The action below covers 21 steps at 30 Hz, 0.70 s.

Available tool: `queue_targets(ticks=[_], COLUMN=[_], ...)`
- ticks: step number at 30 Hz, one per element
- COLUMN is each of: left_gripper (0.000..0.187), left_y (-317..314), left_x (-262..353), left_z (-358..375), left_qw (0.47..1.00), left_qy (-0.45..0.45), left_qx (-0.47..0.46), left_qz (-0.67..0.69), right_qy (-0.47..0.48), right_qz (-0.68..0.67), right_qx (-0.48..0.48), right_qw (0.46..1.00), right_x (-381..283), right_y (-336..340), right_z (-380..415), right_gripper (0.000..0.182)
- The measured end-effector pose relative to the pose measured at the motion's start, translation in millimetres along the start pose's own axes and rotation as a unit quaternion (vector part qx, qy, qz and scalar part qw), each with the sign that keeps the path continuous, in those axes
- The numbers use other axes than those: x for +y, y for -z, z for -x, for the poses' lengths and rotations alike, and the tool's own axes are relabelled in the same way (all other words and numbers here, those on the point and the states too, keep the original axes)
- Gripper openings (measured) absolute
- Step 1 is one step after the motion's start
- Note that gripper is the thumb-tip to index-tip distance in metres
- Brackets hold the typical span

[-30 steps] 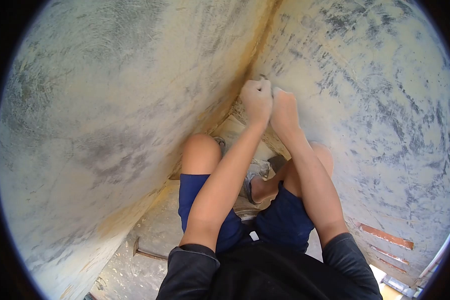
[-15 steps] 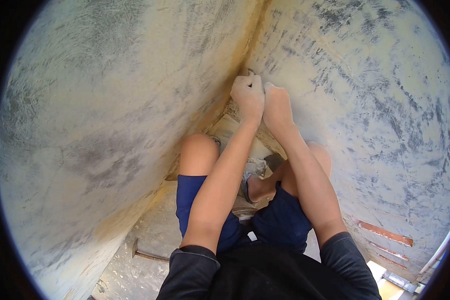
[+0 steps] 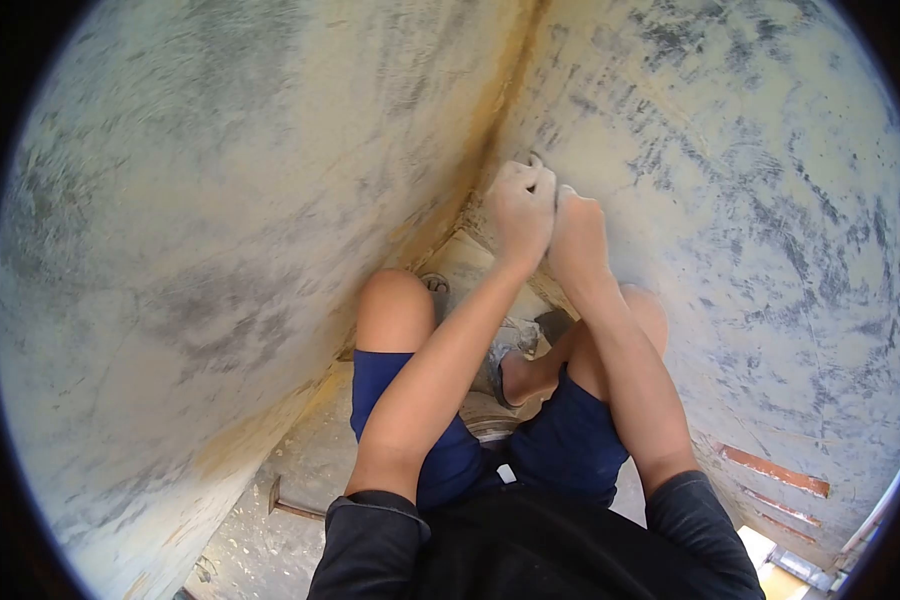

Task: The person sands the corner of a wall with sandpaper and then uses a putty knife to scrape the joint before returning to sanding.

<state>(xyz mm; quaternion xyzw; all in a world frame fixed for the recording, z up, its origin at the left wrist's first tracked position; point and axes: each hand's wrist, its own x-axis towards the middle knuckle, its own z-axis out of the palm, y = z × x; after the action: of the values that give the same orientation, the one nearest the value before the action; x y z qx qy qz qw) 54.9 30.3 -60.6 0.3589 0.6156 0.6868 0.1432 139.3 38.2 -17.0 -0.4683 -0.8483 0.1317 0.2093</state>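
**Both fists pressed into the corner seam between two plastered walls**

Head view, looking down past the arms at a tight corner. Two walls meet here: the left wall, pale cream with grey smears, and the right wall, whiter with dark blue-grey streaks. A yellowish seam runs down the join between them.

Left hand: curled into a tight fist, knuckles toward the seam, dusted white. A small dark tip pokes out just above the fist; too small to say what it is. The fist appears closed round it, but the grip itself is hidden.

Right hand: also closed, fingers folded under, pressed side by side against the left hand and touching it. Whether it holds anything cannot be told; the palm faces away.

Both hands sit at the foot of the seam, against the right wall, just above the point where the walls meet the floor.

Body: person crouched, bare knees apart, blue shorts, dark sleeves at the bottom of the frame. Left knee is close to the left wall. A dusty shoe shows between the legs.

On the floor, lower left, a thin metal rod lies in the grit, well apart from the hands. Two reddish strips show low on the right wall.
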Motion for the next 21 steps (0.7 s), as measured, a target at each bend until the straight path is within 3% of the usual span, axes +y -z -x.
queue_targets(ticks=[4, 6, 7, 9, 11, 14, 19, 21], left_gripper=[0.025, 0.025, 0.025, 0.024, 0.024, 0.023, 0.023, 0.022], left_y=[3, 6, 2, -7, -7, -2, 3, -5], left_x=[-6, -13, -14, -12, 5, 0, -2, 3], left_z=[-12, -22, -17, -6, 2, -9, -17, -5], left_qw=[0.999, 0.995, 0.995, 0.999, 0.999, 0.999, 0.999, 1.000], left_qy=[0.008, 0.095, 0.096, -0.014, -0.009, -0.002, 0.030, -0.010], left_qx=[0.010, -0.011, -0.010, 0.037, 0.026, 0.021, 0.016, 0.027], left_qz=[-0.033, -0.035, -0.035, -0.022, -0.020, -0.026, -0.015, -0.008], right_qy=[0.021, 0.034, 0.032, 0.035, -0.021, 0.053, 0.034, 0.044], right_qz=[-0.013, -0.006, 0.000, 0.000, 0.001, -0.034, -0.015, -0.023], right_qx=[0.009, 0.025, 0.026, 0.027, 0.006, 0.030, 0.040, 0.049], right_qw=[1.000, 0.999, 0.999, 0.999, 1.000, 0.998, 0.999, 0.998], right_x=[-1, 4, 5, 7, 12, 5, 1, 2], right_y=[-18, -20, -15, -8, 0, -4, -8, 4], right_z=[-10, -11, -9, -4, 4, -2, -8, -1], right_gripper=[0.008, 0.009, 0.009, 0.010, 0.009, 0.010, 0.011, 0.011])
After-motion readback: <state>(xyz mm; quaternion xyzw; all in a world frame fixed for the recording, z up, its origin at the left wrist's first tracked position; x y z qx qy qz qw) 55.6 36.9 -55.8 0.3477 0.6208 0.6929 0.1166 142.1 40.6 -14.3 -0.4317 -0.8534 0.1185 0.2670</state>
